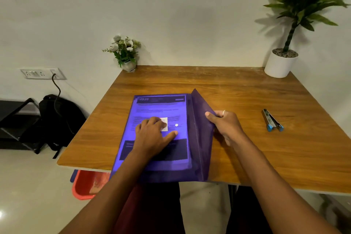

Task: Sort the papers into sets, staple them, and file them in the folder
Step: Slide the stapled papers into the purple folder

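A translucent purple folder (159,108) lies on the wooden table (247,89), its near edge hanging over the table's front. Printed papers (161,103) show through its cover. My left hand (153,133) presses flat on the folder's middle, thumb spread to the right near a white snap button (176,125). My right hand (225,123) holds the folder's flap (201,138), which stands raised along the right side, thumb on the inner face. A blue and silver stapler (272,120) lies on the table to the right, apart from both hands.
A small flower pot (126,53) stands at the table's back left corner and a white planter with a tall plant (281,62) at the back right. A black backpack (58,119) and a red bin (87,184) sit on the floor at left.
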The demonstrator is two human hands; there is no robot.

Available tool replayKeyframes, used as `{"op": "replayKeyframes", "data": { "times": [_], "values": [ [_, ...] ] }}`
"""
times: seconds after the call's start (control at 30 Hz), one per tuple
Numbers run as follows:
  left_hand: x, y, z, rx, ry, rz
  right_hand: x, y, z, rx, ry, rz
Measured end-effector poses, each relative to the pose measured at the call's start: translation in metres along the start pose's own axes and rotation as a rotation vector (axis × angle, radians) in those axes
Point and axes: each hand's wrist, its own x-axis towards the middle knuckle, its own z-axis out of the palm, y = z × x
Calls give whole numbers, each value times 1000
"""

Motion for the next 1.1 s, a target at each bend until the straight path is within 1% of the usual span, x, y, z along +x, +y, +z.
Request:
{"op": "replayKeyframes", "data": {
  "times": [0.1, 0.2, 0.27, 0.37, 0.43, 0.53, 0.63, 0.8, 0.9, 1.03, 1.1],
  "values": [
    [15, -1, 10, -52, -46, 153, 0, -1, -2, 102, -35, 24],
    [17, 6, 25, -77, 2, 216, -8, -6, 4, 29, -38, 17],
    [14, 13, 34, -75, 60, 213, -10, -4, 8, -95, -11, -35],
    [10, 28, 43, -84, 80, 198, -8, 2, 9, -290, 48, -128],
    [7, 35, 46, -87, 90, 189, -7, 4, 10, -343, 44, -132],
    [5, 37, 49, -106, 104, 184, -3, 6, 7, -382, 38, -91],
    [6, 36, 49, -119, 112, 183, -3, 2, 9, -447, -13, -81],
    [4, 36, 48, -124, 114, 186, -3, 2, 11, -580, -33, -148],
    [4, 37, 48, -126, 104, 180, -6, 3, 12, -659, -30, -207],
    [4, 36, 48, -122, 105, 185, -11, 7, 22, -834, -8, -370],
    [3, 36, 48, -126, 102, 182, -14, 8, 29, -956, 13, -420]
  ]
}}
